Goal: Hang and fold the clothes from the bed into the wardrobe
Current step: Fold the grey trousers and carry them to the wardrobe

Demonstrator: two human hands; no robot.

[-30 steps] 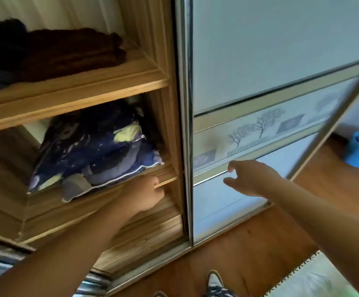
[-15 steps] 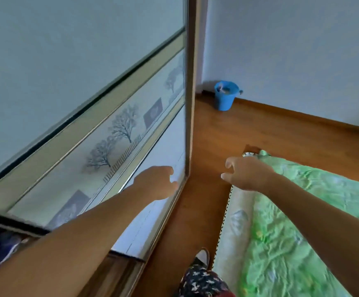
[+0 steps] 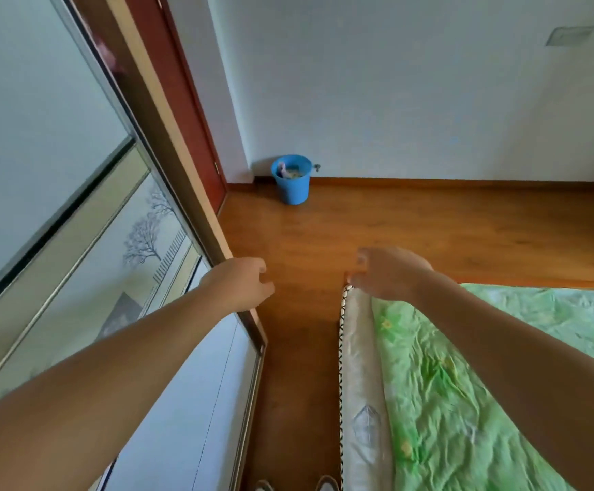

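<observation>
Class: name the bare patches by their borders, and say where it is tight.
Bare floor lies between the bucket, the wall and the bed. The bed's green sheet is bare too. Tight: the floor between wardrobe door and bed.

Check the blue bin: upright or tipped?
Upright. The bin stands on its base on the floor by the wall, rim up, with some litter visible inside.

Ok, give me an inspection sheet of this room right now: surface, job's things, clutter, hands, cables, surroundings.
Surface: bed under a wrinkled green sheet.
Job's things: wardrobe door on the left; no clothes seen.
Clutter: blue bucket on the floor by the wall.
Hands: left hand and right hand loosely curled, holding nothing.
Cables: nothing seen.
Surroundings: wooden floor, pale wall, reddish door.
</observation>
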